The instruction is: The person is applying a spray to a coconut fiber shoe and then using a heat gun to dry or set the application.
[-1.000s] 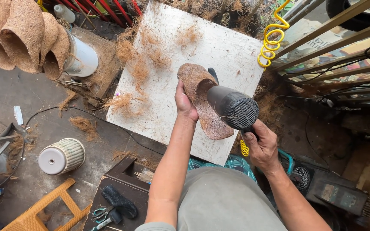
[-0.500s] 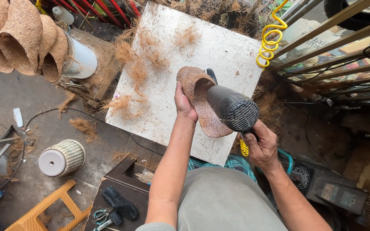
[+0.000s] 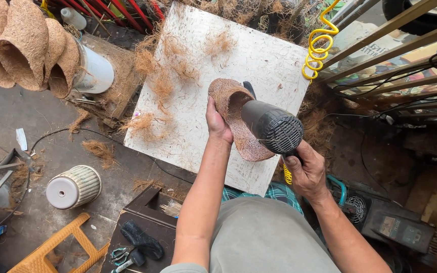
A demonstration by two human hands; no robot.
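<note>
White board (image 3: 259, 60), left hand (image 3: 217, 124) gripping coir pot (image 3: 238, 126), right hand (image 3: 307, 169) clutching heat gun (image 3: 271, 126)

My arms are bare to the shoulder (no sleeves, gloves, watch or rings); my left hand (image 3: 217, 124) and right hand (image 3: 307, 171) are bare, above grey shorts (image 3: 269, 237).

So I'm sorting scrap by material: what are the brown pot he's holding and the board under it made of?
The brown cone-shaped pot in the left hand looks like matted coconut-type fibre: coarse, hairy, matt. The pale square board looks like painted or laminated sheet, scuffed and strewn with loose fibre; its core isn't visible.
</note>
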